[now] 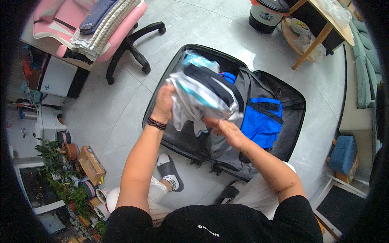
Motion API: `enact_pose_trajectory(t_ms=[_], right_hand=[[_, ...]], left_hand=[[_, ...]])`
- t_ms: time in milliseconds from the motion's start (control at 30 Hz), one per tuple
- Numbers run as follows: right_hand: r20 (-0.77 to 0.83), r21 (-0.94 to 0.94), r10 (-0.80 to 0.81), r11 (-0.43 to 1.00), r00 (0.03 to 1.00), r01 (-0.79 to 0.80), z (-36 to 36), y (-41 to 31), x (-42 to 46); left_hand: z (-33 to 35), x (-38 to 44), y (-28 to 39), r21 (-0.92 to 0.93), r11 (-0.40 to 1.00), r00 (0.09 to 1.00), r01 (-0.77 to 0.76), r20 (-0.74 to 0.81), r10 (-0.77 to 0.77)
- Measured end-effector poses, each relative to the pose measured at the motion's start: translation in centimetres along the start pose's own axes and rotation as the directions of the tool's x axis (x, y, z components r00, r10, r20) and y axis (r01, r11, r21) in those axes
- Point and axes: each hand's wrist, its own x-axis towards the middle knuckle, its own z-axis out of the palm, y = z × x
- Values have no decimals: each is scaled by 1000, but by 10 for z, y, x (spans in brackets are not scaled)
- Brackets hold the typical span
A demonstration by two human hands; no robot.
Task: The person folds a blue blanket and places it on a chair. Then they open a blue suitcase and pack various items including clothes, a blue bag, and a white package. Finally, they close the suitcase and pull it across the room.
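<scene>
Before me an open black suitcase (pixel 258 170) lies on the floor, both halves spread. Over its left half I hold a white garment with teal trim (pixel 197 94), folded loosely and blurred by motion. My left hand (pixel 164 101) grips its left edge. At its lower right edge, my right hand (pixel 228 130) has its fingertips partly hidden by the cloth. Just beyond lies a black garment with white stripes (pixel 212 80); whether it touches the white one is unclear. A clear plastic bag with light-blue contents (pixel 199 60) sits at the far end. Folded blue cloth (pixel 261 121) fills part of the right half.
A pink swivel chair (pixel 130 24) bearing folded textiles (pixel 106 24) stands at the upper left. Potted plants (pixel 54 164) and a cardboard box (pixel 92 165) line the left. At the upper right are a bin (pixel 267 15) and a wooden-legged table (pixel 313 45). A blue stool (pixel 343 155) is at right.
</scene>
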Motion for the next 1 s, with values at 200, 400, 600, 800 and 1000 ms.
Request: enact_pose_trajectory(t_ms=[200, 400, 600, 800, 1000], right_hand=[[-250, -453, -286, 879, 925, 149, -34, -27, 0], [-457, -568, -731, 678, 507, 466, -19, -124, 33], [-237, -741, -745, 554, 624, 380, -9, -159, 49], [-63, -495, -592, 717, 803, 490, -8, -223, 95], [51, -704, -723, 463, 689, 538, 13, -308, 91]], left_hand=[[-4, 0, 75, 93, 985, 969, -145, 215, 123], [19, 0, 129, 386, 904, 968, -184, 233, 98], [30, 15, 168, 92, 984, 948, -150, 297, 117], [52, 31, 195, -46, 987, 948, -153, 274, 159], [45, 42, 248, -144, 969, 841, -201, 482, 246]])
